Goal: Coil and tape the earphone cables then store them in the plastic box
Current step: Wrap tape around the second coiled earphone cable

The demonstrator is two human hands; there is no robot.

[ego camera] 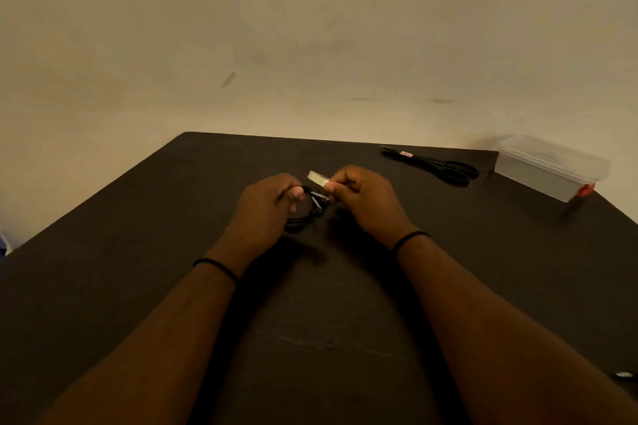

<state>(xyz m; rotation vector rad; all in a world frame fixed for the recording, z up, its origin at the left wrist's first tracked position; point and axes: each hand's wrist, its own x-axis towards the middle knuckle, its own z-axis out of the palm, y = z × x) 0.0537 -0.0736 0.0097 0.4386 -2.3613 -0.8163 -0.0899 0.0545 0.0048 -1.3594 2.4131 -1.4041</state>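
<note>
Mid-bench action: left hand point(272, 198) gripping the coiled earphone cable point(305, 216), fingers curled round the upper part of the loop, black bundle hanging just below and to the right of the knuckles, close over the dark bench point(172, 217). Right hand point(362, 195) clenched on the tape roll point(318, 179), roll pinched at the fingertips and poking out toward the left hand, right above the coil. Looks like the taping step, judging by roll and coil nearly touching; whether a strip is already stuck to the cable too dim to tell

Key relation now: coil sitting between the two hands, left hand holding it, right hand bringing tape in from the right and slightly beyond. Long axis of the coil running roughly down and to the left, from the tape toward the left wrist, so a wrap would need to cross it near the top end

Scissors point(435, 164) lying well off to the right at the far edge, blades pointing left, handles toward the plastic box point(545, 166). Box at the far right corner, well apart from both hands, right hand the nearer one for cutting and for storing
</note>
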